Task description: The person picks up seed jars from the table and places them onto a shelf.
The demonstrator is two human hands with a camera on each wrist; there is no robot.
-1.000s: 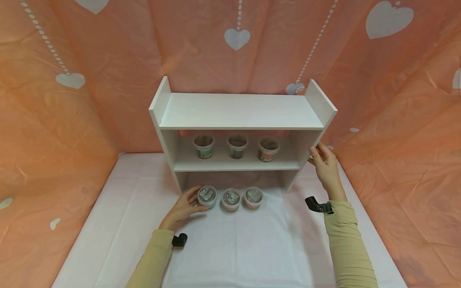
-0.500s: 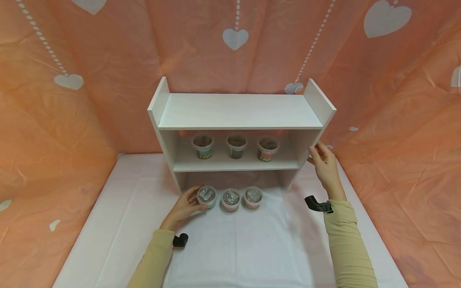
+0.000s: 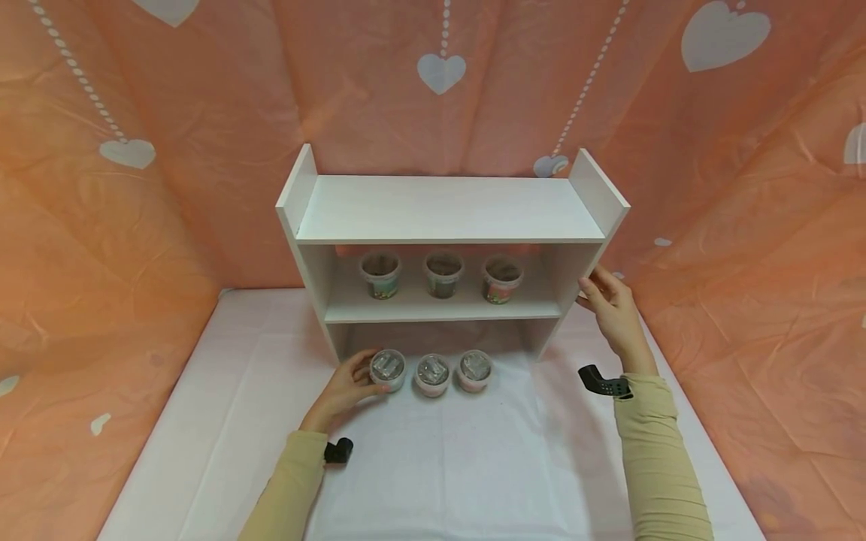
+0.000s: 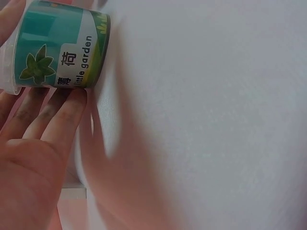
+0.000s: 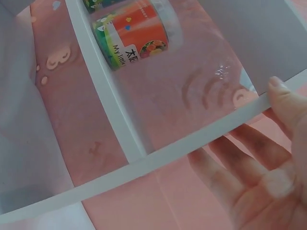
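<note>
In the head view my left hand (image 3: 347,392) holds the leftmost small plastic planter cup (image 3: 388,369) on the table, thumb and fingers on its sides. The left wrist view shows the cup's green label (image 4: 53,45) with a leaf picture and "little garden". Two similar cups, a middle one (image 3: 432,374) and a right one (image 3: 474,370), stand beside it; crinkled clear plastic shows in their tops. My right hand (image 3: 612,315) grips the right side panel of a white shelf (image 3: 443,207), the thumb (image 5: 283,96) at its front edge and the fingers along its outer side.
On the shelf's middle board (image 3: 443,309) stand three cups: a green-labelled one (image 3: 382,285), a dark one (image 3: 443,286) and a red-labelled one (image 3: 501,292). White cloth (image 3: 440,466) covers the table. Orange heart-printed sheets (image 3: 379,83) hang behind and at both sides.
Both hands keep their places on the cup and the shelf. The right wrist has shifted very slightly to the right; the cups stay where they were.
</note>
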